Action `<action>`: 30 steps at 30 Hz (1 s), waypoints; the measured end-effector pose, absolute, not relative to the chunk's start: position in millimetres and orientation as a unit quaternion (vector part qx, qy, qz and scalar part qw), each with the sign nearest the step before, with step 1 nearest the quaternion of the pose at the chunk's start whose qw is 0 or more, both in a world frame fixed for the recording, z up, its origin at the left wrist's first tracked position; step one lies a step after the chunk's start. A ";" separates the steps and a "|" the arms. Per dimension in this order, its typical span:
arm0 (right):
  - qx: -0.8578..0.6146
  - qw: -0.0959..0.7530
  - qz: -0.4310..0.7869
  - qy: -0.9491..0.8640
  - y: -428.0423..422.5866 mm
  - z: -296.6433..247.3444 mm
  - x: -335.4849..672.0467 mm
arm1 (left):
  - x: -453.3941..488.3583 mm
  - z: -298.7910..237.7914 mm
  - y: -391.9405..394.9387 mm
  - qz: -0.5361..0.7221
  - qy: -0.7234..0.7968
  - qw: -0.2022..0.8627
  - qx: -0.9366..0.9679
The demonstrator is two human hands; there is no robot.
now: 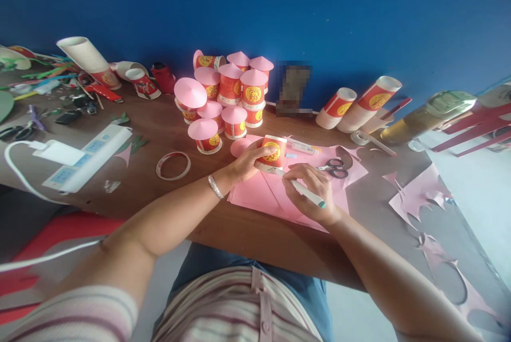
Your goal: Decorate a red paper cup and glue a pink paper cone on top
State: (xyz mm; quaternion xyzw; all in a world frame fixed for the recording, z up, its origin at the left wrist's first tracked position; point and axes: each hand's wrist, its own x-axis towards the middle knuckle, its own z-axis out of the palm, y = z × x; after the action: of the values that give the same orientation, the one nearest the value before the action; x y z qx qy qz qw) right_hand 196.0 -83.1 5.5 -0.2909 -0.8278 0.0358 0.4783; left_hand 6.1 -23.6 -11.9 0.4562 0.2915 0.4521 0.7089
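Note:
My left hand [250, 161] is closed round a red paper cup [279, 146] with a yellow emblem, its white rim toward me. In my right hand [311, 190] is a white marker pen [307, 193] with a green end, its tip at the cup's white band. Pink paper sheets [255, 193] lie beneath both hands. Black-handled scissors [336, 168] and a glue stick [304, 147] rest on the sheets just beyond my right hand. Behind the left hand stand several red cups with pink paper cone tops [203, 130], some of them stacked.
A power strip [90, 155] with a white charger and a tape ring [173, 165] lie to the left. Stacked paper cups [369, 105] and a gold-coloured bottle [427, 115] are at the right back. Pink paper scraps [419, 198] lie along the right edge. A blue wall closes the back.

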 end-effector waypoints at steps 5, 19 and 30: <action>-0.296 0.482 0.037 -0.824 -82.9 0.9 195.1 | 5.8 -13.5 -22.9 0.452 0.278 0.719 0.449; -0.313 0.492 0.021 -0.812 -80.1 0.0 193.2 | 5.1 -14.8 -22.6 0.448 0.267 0.725 0.450; -0.322 0.483 0.003 -0.814 -81.2 3.1 193.6 | 5.7 -12.8 -23.0 0.453 0.273 0.724 0.442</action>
State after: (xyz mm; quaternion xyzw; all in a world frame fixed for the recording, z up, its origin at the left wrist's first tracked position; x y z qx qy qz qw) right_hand 193.6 -81.2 3.1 -0.3218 -0.8144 0.0026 0.4829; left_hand 5.7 -23.0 -12.8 0.4422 0.2734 0.4530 0.7242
